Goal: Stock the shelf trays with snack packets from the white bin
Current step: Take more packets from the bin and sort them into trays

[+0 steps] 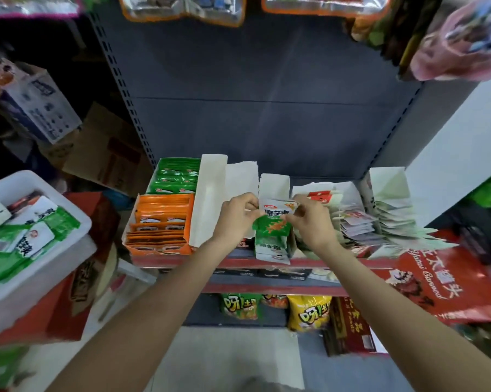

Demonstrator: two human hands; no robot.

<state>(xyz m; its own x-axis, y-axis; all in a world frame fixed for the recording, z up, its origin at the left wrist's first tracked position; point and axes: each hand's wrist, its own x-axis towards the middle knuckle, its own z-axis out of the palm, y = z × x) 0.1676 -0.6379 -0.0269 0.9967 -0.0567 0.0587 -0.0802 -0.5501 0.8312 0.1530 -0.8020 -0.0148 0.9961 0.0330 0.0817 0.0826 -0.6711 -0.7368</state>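
I have both hands, left hand (237, 215) and right hand (309, 219), pinching a green snack packet (275, 219) between their fingers just above the middle shelf tray (272, 247), so next I judge it must slide down upright into that row.

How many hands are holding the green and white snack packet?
2. The left hand pinches the green and white snack packet at its left edge, and the right hand pinches its right edge, above the middle shelf tray.
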